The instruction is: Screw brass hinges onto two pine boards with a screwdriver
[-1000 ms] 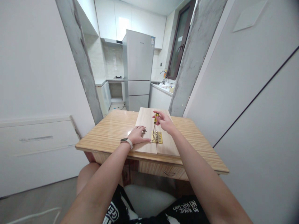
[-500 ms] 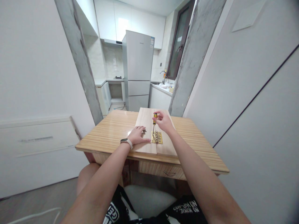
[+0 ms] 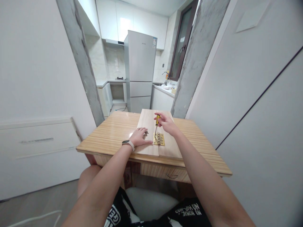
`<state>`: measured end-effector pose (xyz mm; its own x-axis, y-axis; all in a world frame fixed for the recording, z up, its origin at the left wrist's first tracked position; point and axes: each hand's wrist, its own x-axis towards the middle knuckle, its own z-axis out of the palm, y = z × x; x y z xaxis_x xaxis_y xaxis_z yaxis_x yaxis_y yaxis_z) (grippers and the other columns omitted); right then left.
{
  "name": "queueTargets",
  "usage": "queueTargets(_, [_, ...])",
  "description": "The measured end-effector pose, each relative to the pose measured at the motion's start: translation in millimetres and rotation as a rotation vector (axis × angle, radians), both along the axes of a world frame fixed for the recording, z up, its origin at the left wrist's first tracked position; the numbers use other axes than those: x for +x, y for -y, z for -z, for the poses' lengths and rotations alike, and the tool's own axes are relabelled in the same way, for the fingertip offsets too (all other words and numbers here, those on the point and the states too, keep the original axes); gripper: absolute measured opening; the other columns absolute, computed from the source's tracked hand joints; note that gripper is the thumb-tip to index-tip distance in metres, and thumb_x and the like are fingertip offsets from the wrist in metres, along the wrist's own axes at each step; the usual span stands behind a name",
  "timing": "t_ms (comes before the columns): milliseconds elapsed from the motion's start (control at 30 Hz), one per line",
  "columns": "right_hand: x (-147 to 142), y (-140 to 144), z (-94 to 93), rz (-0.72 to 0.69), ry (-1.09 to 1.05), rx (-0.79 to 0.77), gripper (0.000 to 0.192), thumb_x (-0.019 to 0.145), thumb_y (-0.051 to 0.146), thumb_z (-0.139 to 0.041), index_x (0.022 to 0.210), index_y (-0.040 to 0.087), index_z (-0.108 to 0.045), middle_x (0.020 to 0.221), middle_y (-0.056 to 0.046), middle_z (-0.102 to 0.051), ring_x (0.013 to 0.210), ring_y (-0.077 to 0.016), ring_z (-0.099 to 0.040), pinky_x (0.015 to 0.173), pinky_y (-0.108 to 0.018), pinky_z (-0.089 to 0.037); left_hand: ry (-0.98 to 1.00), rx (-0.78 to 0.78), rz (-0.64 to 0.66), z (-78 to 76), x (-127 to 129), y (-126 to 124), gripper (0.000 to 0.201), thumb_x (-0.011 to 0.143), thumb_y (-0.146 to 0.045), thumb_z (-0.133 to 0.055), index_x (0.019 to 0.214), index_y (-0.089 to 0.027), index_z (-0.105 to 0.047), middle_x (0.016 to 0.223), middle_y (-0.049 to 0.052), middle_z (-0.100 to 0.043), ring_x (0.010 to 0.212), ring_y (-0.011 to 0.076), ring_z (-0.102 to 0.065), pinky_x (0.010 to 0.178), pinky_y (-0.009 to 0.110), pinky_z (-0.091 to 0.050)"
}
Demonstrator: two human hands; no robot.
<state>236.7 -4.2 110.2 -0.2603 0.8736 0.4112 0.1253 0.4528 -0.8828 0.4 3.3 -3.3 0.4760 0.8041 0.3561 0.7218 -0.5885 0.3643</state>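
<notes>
Holding the screwdriver (image 3: 157, 120) by its yellow handle in the right hand (image 3: 166, 123) — probably handling light, stiff and sturdy, gripping best there. Standing steeply lengthwise over the hinge (image 3: 162, 139), pointing tip-down at its left leaf. Spreading the left hand (image 3: 138, 137) palm-down on the board (image 3: 147, 117).

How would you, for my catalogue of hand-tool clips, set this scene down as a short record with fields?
Left hand: the left hand rests on the left board, fingers spread, thumb near the hinge
Right hand: the right hand holds a screwdriver by its yellow-and-black handle
Screwdriver: shaft pointing down, tip at the hinge's left leaf
Hinge: gold-coloured, opened flat across the boards' seam
Small pieces: metal bits by the left fingers, too small to identify
Support: wood-grain table
Background: refrigerator
</notes>
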Motion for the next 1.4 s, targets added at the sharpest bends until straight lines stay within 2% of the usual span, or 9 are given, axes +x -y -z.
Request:
queueTargets(233, [3.5,-3.9,3.9,0.046,-0.057,-0.021,0.048,0.081,0.044,-0.075,0.123,0.021,-0.067,0.1,-0.008,-0.074,0.06,-0.012,-0.059,0.057,-0.028,-0.052,0.01,-0.005,0.007,-0.9,-1.4,1.1,0.106,0.07,-0.089,-0.071,0.149,-0.021,-0.056,0.154,0.015,-0.056,0.145,0.0369,-0.048,0.124,0.049,-0.037])
queueTargets(400, [-1.0,-11.6,10.9,0.178,0.013,0.072,0.042,0.081,0.043,-0.073,0.116,0.022,-0.069,0.087,-0.004,-0.072,0.067,-0.0159,-0.063,0.059,-0.028,-0.052,0.005,-0.006,0.005,-1.6,-0.7,1.3,0.106,0.069,-0.089,-0.072,0.149,-0.02,-0.056,0.153,0.015,-0.056,0.145,0.0372,-0.048,0.124,0.048,-0.037])
queueTargets(633, [-5.3,-5.9,7.3,0.305,0.138,0.192,0.032,0.08,0.042,-0.075,0.103,0.024,-0.064,0.08,0.001,-0.065,0.065,-0.0153,-0.062,0.058,-0.026,-0.051,-0.021,-0.003,-0.003,-2.9,0.6,1.8,0.106,0.071,-0.088,-0.071,0.15,-0.02,-0.054,0.155,0.014,-0.055,0.146,0.0362,-0.047,0.125,0.047,-0.035])
queueTargets(767, [-9.5,-0.2,6.7,0.22,0.051,0.135,0.034,0.082,0.046,-0.074,0.103,0.025,-0.058,0.093,-0.001,-0.069,0.063,-0.0136,-0.062,0.051,-0.025,-0.049,-0.018,0.004,0.005,-2.3,0.2,1.3,0.106,0.072,-0.087,-0.072,0.15,-0.018,-0.055,0.154,0.015,-0.056,0.145,0.0369,-0.048,0.124,0.048,-0.036])
queueTargets(900, [-9.8,1.3,6.7,0.128,-0.037,0.048,0.046,0.083,0.049,-0.073,0.12,0.024,-0.061,0.1,-0.004,-0.07,0.06,-0.0125,-0.06,0.046,-0.024,-0.047,-0.014,0.014,0.009,-0.7,-0.3,0.2,0.106,0.072,-0.087,-0.071,0.15,-0.018,-0.055,0.154,0.016,-0.056,0.145,0.0369,-0.048,0.124,0.048,-0.037])
queueTargets(1100, [-3.1,-2.9,6.3,0.017,-0.015,-0.007,0.05,0.089,0.045,-0.066,0.133,0.021,-0.063,0.112,-0.01,-0.072,0.055,-0.0082,-0.058,0.054,-0.027,-0.052,-0.005,0.013,0.001,1.1,-0.5,-0.6,0.107,0.07,-0.089,-0.071,0.15,-0.019,-0.055,0.154,0.015,-0.056,0.144,0.0374,-0.048,0.123,0.05,-0.038])
queueTargets(1233, [-1.6,-7.2,8.5,0.054,-0.033,-0.005,0.047,0.085,0.042,-0.07,0.127,0.02,-0.066,0.103,-0.009,-0.074,0.059,-0.0114,-0.061,0.055,-0.028,-0.052,-0.002,0.012,0.005,0.7,-0.3,-0.2,0.106,0.07,-0.089,-0.071,0.149,-0.019,-0.056,0.153,0.015,-0.056,0.144,0.0376,-0.048,0.123,0.051,-0.037])
queueTargets(1400, [-3.4,-10.1,12.1,0.188,0.013,0.081,0.041,0.082,0.042,-0.072,0.119,0.023,-0.071,0.088,-0.005,-0.073,0.07,-0.0182,-0.066,0.059,-0.03,-0.054,-0.005,0.017,0.007,-0.6,-0.1,0.6,0.107,0.07,-0.09,-0.07,0.149,-0.019,-0.056,0.153,0.015,-0.057,0.144,0.037,-0.049,0.124,0.049,-0.037])
